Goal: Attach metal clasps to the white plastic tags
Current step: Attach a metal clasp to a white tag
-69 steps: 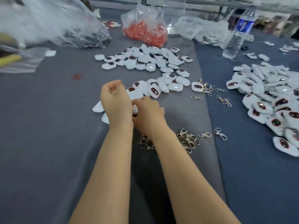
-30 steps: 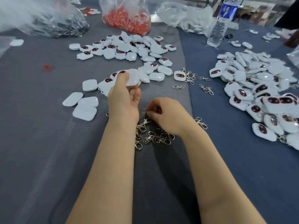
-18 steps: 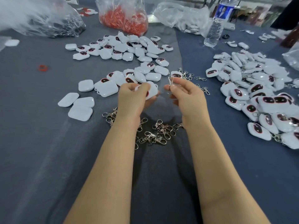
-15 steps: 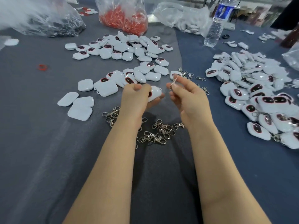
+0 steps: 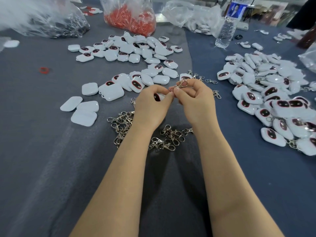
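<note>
1. A white plastic tag (image 5: 158,97) is gripped in the curled fingers of the left hand (image 5: 150,108), above the middle of the bench (image 5: 42,159).
2. A metal clasp (image 5: 182,84) is pinched by the right hand (image 5: 196,103), held just beside the tag; contact cannot be told.
3. Loose clasps (image 5: 164,139) are heaped under the wrists.
4. More tags (image 5: 273,93) are piled toward the right edge.

Work table, hands at centre.
The left hand (image 5: 150,106) holds a tag (image 5: 158,97); just right of it, the right hand (image 5: 196,100) pinches a clasp (image 5: 182,84). Loose clasps (image 5: 123,124) lie on the table (image 5: 42,168) beneath both wrists. Scattered tags (image 5: 130,50) lie behind, a tag heap (image 5: 273,93) to the right, and a water bottle (image 5: 226,29) at the far right.
</note>
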